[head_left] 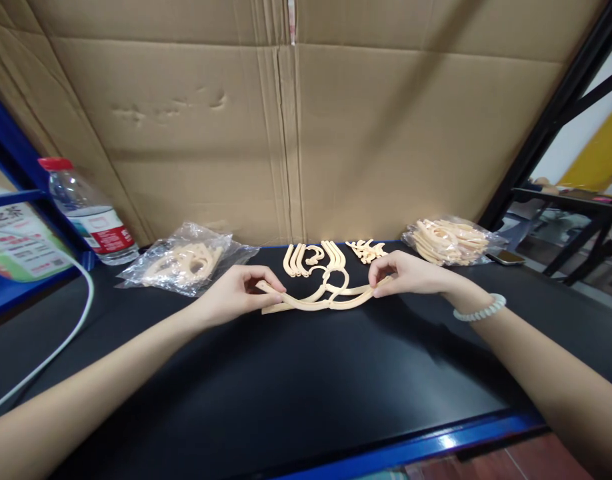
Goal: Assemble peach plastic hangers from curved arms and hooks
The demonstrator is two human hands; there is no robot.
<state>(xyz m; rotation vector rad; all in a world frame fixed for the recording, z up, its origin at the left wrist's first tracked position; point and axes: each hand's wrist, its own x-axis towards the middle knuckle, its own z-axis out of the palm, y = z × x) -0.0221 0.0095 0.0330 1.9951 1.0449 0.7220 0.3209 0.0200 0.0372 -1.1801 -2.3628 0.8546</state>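
Note:
My left hand pinches the outer end of a beige curved coat-hanger arm. Opposite it, my right hand pinches the outer end of a matching hanger arm. The inner ends of both arms meet in the middle; whether they are joined I cannot tell. Just behind them lies a beige hanger frame with a ring-shaped middle, partly covered by the held arms. Farther back are several loose curved arms, a few hook pieces and a small pile of beige parts.
A clear bag of beige parts lies on the left of the black table, another full bag on the right by a phone. A water bottle and a white cable are at left. Cardboard walls the back.

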